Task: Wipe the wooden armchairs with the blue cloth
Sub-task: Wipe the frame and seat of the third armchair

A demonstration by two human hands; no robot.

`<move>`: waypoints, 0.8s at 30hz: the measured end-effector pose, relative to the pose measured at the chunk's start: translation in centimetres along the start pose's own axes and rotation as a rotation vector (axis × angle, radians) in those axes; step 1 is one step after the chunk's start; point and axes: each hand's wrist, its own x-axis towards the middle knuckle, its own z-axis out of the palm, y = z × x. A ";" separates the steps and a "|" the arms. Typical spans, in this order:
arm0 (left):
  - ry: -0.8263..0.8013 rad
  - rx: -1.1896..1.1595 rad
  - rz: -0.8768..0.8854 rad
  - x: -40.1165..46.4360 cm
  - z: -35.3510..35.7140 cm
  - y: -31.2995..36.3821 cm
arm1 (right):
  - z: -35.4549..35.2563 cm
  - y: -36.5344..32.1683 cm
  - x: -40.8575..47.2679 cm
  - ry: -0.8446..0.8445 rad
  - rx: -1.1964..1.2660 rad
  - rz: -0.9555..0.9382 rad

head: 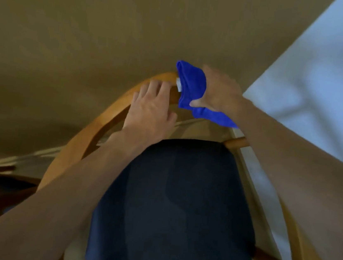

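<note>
- Head view: the wiping step is in hand. The cloth (pixel 191 89) is bunched and pressed on the curved top rail of the chair (pixel 111 120), at the far end of the arc.
- Next move, as I judge it: drag the cloth along the rail toward the near side, keeping pressure, while the other hand steadies the frame or shifts out of the path.
- Right hand (pixel 220 92) grips the cloth, thumb pinching it from below, fingers curled round the wad.
- Left hand (pixel 151 108) rests on the rail just beside the cloth, fingers loosely bent over the wood; it holds nothing else.
- The dark seat (pixel 178 206) sits below both forearms; a pale surface (pixel 322 94) lies to the right.
</note>
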 end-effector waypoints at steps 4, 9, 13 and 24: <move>-0.040 0.030 0.143 0.7 2.4 4.6 | 2.0 7.5 -4.3 -0.039 -0.017 0.245; -0.118 0.044 0.297 -0.1 5.3 9.4 | 3.1 11.6 -11.1 -0.006 -0.092 0.429; -0.199 0.062 0.433 -2.0 7.2 12.7 | 3.1 13.5 -19.7 0.042 0.037 0.627; -0.425 -0.078 0.637 -12.3 13.2 22.2 | 8.7 12.3 -38.7 0.135 0.276 1.009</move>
